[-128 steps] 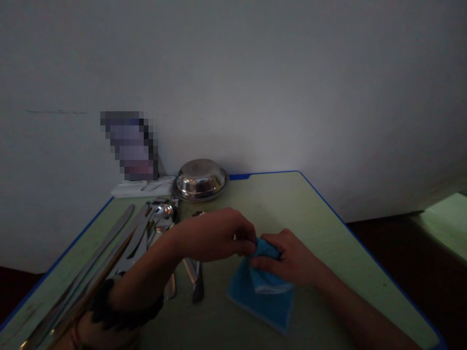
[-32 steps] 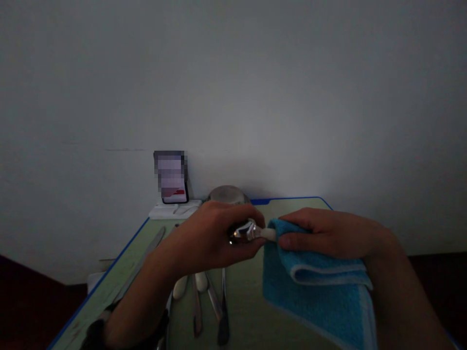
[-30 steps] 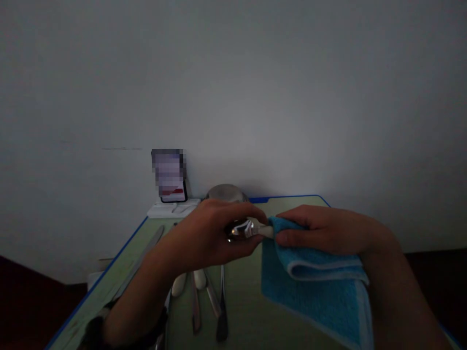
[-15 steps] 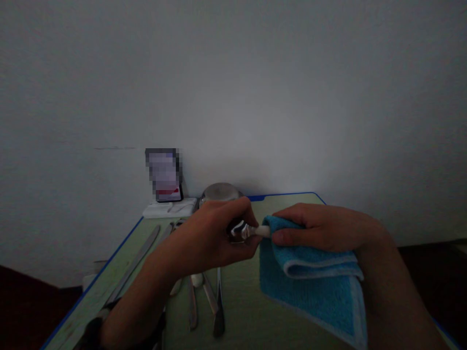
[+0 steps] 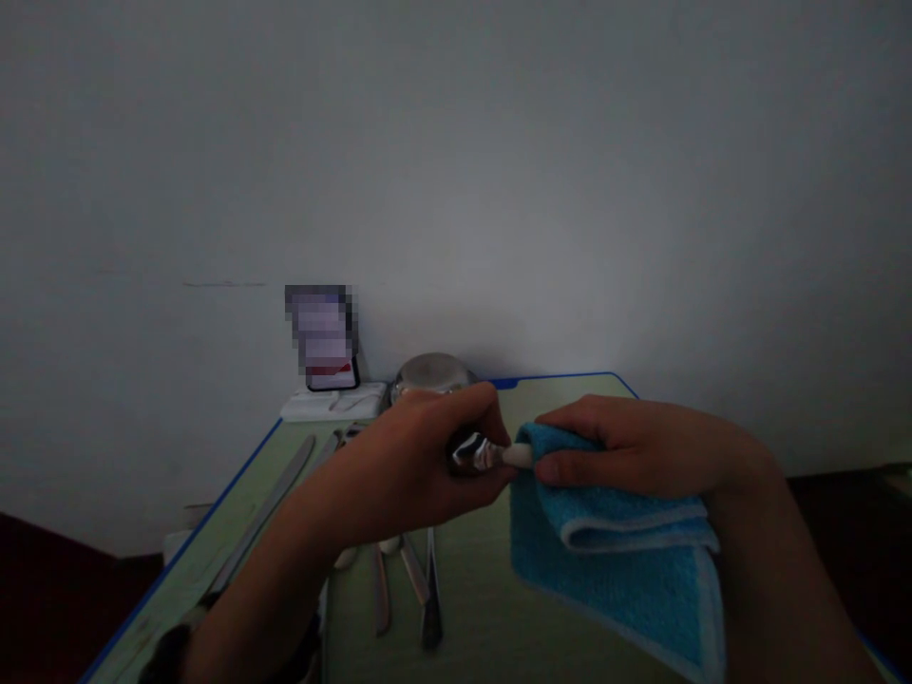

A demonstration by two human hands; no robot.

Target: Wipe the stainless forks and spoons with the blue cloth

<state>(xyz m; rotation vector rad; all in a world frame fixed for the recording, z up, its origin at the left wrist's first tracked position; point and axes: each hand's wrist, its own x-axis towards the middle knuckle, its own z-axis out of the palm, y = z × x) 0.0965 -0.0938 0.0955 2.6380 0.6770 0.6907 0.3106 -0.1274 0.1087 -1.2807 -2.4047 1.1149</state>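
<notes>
My left hand [image 5: 413, 465] is closed around the shiny bowl end of a metal spoon [image 5: 479, 454], held above the table. The spoon's handle runs to the right into a folded blue cloth [image 5: 613, 560]. Wrapped in that cloth, the handle is pinched by my right hand [image 5: 641, 446]; the rest of the cloth hangs down below the hand. Most of the spoon is hidden by my fingers and the cloth.
Several spoons [image 5: 403, 589] lie on the green, blue-edged table [image 5: 484, 617] under my hands, and long knives [image 5: 260, 518] lie along its left side. At the back stand an upturned steel bowl [image 5: 427, 372], a white cloth [image 5: 332, 404] and a propped phone [image 5: 324, 337].
Since the oldest frame both hands have lifted the spoon and cloth off the table. Over the last second the hands have barely shifted; the cloth stays pinched on the handle.
</notes>
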